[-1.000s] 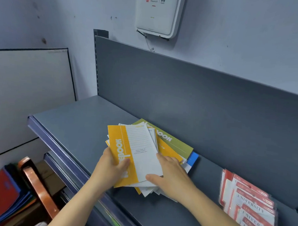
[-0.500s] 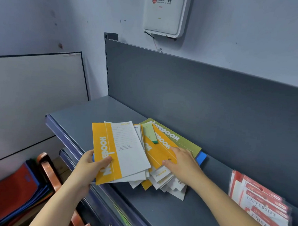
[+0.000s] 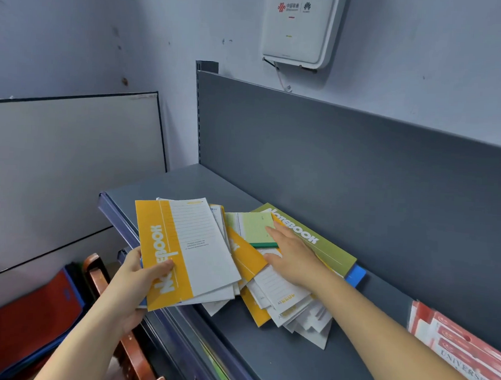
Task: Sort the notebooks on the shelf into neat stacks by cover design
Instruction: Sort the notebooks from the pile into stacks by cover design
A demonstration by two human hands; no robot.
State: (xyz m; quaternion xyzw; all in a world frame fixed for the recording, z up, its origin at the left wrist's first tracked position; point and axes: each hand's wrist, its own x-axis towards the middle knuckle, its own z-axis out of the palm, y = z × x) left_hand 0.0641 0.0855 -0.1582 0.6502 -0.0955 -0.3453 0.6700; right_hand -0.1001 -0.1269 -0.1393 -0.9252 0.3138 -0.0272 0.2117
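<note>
A loose pile of notebooks [image 3: 282, 294] lies fanned out on the grey shelf [image 3: 264, 362]. My left hand [image 3: 137, 282] grips a small stack topped by a yellow-and-white notebook [image 3: 183, 250] at the shelf's front edge, thumb on its cover. My right hand [image 3: 294, 253] lies flat with straight fingers on the pile, touching a small pale green notebook [image 3: 253, 227]. Behind it lie an olive green notebook [image 3: 321, 244] and a blue one [image 3: 356, 275] peeking out underneath. More yellow covers [image 3: 246, 255] show in the pile.
Red-and-white "University" notebooks [image 3: 460, 354] are stacked at the shelf's right end. The shelf's grey back panel [image 3: 359, 166] rises behind. A white router box [image 3: 299, 28] hangs on the wall. Below left are red and blue folders [image 3: 28, 323] and a brown chair [image 3: 114, 321].
My left hand pulled the yellow-topped stack leftward and away from the pile. My right hand slid further up the pile and the pale green notebook became uncovered.
</note>
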